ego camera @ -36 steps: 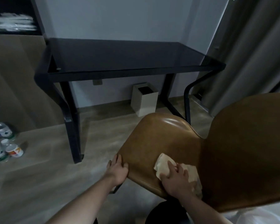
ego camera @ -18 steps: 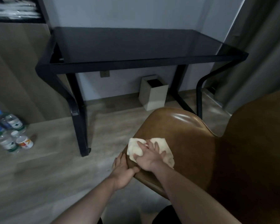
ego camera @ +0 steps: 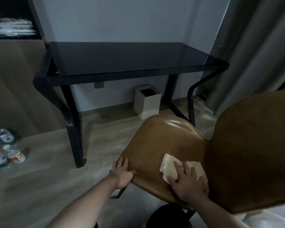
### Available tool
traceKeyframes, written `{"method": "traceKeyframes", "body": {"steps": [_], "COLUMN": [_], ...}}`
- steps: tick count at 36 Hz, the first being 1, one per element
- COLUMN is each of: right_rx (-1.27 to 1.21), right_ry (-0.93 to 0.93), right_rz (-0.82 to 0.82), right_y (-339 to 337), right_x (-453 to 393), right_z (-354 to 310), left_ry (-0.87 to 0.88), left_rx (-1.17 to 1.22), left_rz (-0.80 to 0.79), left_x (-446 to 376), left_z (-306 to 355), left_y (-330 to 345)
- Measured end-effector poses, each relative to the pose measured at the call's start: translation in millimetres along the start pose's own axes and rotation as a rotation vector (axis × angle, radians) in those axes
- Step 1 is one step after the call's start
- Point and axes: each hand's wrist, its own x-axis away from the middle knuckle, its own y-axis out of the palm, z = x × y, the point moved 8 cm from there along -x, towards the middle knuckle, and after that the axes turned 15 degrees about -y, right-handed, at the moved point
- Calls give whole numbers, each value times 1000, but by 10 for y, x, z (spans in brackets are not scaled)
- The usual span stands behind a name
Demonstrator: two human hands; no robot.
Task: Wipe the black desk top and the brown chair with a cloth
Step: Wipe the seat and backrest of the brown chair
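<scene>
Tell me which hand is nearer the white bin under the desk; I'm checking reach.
Left. The left hand rests on the brown chair's front-left seat edge, closer to the white bin; the right hand presses the cloth farther back.

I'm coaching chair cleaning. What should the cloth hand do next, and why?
Probably sweep the cloth forward toward the glossy far part of the seat: the right hand presses it flat near the back, while the left hand steadies the seat's edge.

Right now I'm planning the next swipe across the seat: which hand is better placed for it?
Right hand: it presses the cloth flat on the chair. Left hand holds the seat edge.
</scene>
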Motion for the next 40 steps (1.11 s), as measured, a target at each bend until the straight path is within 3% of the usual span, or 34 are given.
{"method": "traceKeyframes", "body": {"steps": [9, 24, 31, 40], "right_rx": [-50, 91, 76, -17], "right_ry": [55, -259, -258, -33], "right_rz": [34, -13, 4, -31], "right_y": [83, 77, 22, 127], "right_x": [-226, -1406, -1164, -197], "right_z": [-116, -1218, -1040, -316], "left_ry": [-7, 7, -19, -13], "left_rx": [89, 26, -16, -123], "left_rz": [-37, -27, -55, -11], "left_x": [97, -87, -78, 55], "left_z": [-93, -95, -91, -3], "left_y": [-16, -20, -35, -71]}}
